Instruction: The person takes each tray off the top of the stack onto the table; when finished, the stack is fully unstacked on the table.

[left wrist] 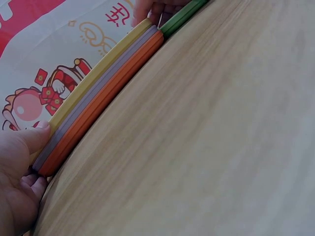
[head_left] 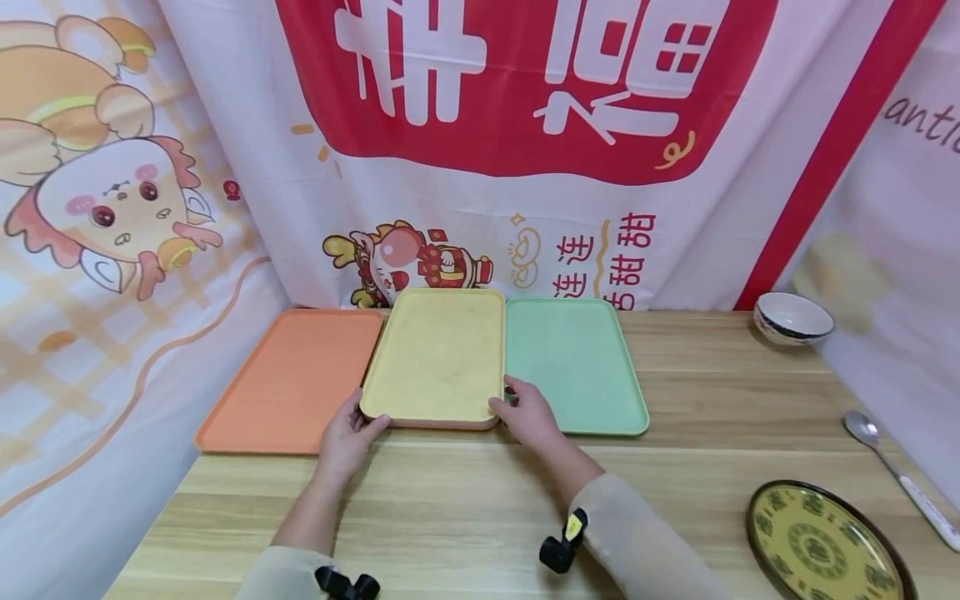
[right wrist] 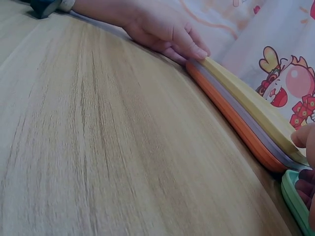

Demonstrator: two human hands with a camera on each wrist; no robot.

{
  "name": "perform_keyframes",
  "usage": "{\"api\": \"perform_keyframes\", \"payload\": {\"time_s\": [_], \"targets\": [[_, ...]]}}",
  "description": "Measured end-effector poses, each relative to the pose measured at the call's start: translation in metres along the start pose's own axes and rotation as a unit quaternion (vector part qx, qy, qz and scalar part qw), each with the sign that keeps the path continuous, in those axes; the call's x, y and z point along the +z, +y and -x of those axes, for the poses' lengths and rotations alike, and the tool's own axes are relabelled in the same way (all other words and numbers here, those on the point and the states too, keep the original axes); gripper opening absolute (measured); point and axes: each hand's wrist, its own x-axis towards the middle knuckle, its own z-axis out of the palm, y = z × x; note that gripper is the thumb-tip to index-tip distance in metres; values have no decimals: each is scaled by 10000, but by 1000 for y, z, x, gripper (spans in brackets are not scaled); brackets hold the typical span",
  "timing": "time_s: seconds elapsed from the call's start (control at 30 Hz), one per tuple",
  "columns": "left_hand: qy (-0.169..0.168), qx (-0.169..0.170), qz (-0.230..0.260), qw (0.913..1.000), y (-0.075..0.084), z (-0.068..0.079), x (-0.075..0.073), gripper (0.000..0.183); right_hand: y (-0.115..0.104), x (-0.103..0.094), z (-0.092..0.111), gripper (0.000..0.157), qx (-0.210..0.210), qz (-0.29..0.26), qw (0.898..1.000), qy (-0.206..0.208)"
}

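Observation:
In the head view a yellow tray (head_left: 438, 358) tops a stack in the middle of the table, against the back cloth. Under it the left wrist view shows a lavender tray (left wrist: 96, 101) and an orange layer (left wrist: 110, 86). My left hand (head_left: 347, 437) grips the stack's near left corner, thumb on the yellow rim and fingers low at the side. At the near right corner my right hand (head_left: 528, 412) holds the stack, its thumb on the yellow rim; its other fingers are partly hidden. To the left lies an orange tray (head_left: 300, 379), to the right a green tray (head_left: 573, 367).
On the right of the wooden table (head_left: 465, 508) are a white bowl (head_left: 792, 318) at the back, a spoon (head_left: 896, 475) and a patterned yellow plate (head_left: 825, 542) near the front. Printed cloth (head_left: 487, 200) hangs behind the trays and along both sides.

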Motion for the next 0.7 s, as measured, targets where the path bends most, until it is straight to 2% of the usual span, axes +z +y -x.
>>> {"api": "perform_keyframes", "payload": {"time_s": [0.27,0.43,0.5,0.6,0.7], "targets": [[16,-4,6,10000,-1,0,0,81,-1,1,-1,62,-125,195,9997,-18],[4,-20,-13,10000,0,1,0,80,-4,2,0,61,-36,-84,9999,97],[4,-20,-22,10000,0,2,0,80,-7,2,0,61,0,-364,9992,139],[-11,-54,-47,10000,1,2,-1,80,-12,3,-1,61,151,-1125,9935,106],[-37,-86,-87,9999,1,2,-1,81,-15,6,-2,63,414,-2227,9740,-103]]}}
